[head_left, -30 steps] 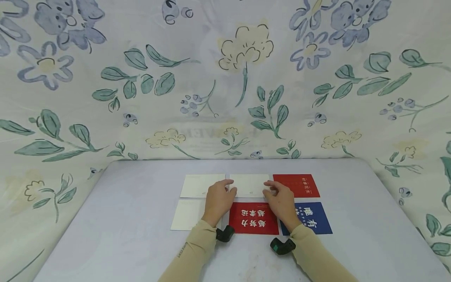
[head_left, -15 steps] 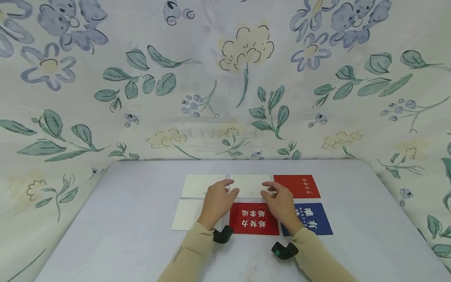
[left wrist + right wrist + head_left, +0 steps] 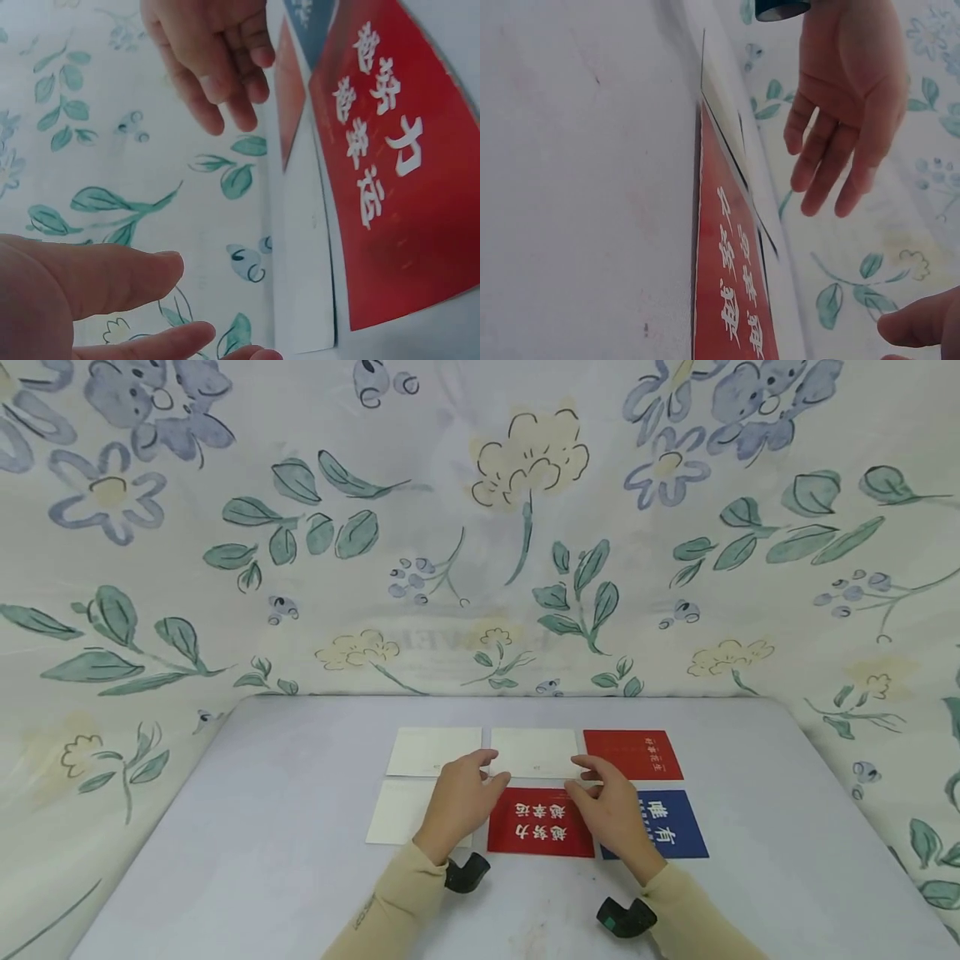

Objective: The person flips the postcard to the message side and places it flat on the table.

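Six flat cards lie in two rows on the table. In the head view the far row has a blank white card (image 3: 431, 745) at left, another white card (image 3: 531, 752) in the middle and a red card (image 3: 630, 753) at right. Nearer are a white card (image 3: 393, 814), a red card with white characters (image 3: 540, 839) and a blue card (image 3: 678, 827). My left hand (image 3: 459, 797) hovers over the left cards, fingers relaxed and holding nothing. Above the red and blue cards, my right hand (image 3: 611, 806) is likewise relaxed, nothing in it. Each hand partly hides the cards below.
The pale table (image 3: 247, 843) backs onto a flower-patterned cloth (image 3: 420, 527). A black wrist device sits at the left cuff (image 3: 467, 873) and another black device (image 3: 627, 917) at the right cuff.
Both hands have drawn back slightly toward the near edge, the right one also moving a little to the right. The cards keep their places.
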`<state>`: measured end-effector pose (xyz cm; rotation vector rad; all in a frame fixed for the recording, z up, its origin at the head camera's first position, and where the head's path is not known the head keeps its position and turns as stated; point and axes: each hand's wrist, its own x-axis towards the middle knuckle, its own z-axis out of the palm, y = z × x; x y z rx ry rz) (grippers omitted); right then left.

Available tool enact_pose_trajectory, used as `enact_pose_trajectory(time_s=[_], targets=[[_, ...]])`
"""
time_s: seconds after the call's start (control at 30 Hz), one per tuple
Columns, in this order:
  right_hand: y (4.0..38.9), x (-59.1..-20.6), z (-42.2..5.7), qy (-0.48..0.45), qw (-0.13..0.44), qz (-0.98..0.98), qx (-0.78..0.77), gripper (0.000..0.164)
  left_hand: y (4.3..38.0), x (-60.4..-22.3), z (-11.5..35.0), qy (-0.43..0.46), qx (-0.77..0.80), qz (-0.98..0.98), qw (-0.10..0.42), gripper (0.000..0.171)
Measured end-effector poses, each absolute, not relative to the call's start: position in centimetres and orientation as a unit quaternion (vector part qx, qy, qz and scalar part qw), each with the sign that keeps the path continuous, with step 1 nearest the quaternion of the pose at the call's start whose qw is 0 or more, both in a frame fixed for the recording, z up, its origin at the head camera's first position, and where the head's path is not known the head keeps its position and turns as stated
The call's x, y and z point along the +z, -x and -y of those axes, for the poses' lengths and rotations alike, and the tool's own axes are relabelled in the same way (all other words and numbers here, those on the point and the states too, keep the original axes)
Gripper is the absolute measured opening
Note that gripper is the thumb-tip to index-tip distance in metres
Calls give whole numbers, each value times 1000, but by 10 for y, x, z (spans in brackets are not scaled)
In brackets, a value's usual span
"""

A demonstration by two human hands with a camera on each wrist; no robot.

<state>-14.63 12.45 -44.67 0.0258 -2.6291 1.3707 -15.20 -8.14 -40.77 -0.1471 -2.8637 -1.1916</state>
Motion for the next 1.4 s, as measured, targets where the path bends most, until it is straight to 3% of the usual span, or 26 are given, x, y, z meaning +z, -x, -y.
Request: enact_pose_trajectory(time_s=[0.6, 1.4], targets=[[122, -442, -134, -5, 43, 903, 427, 52, 133, -419, 82, 45, -355, 933, 45, 41], [105, -440, -139, 1, -26, 905, 425, 52, 111, -431, 83, 79, -289, 954, 9, 49]])
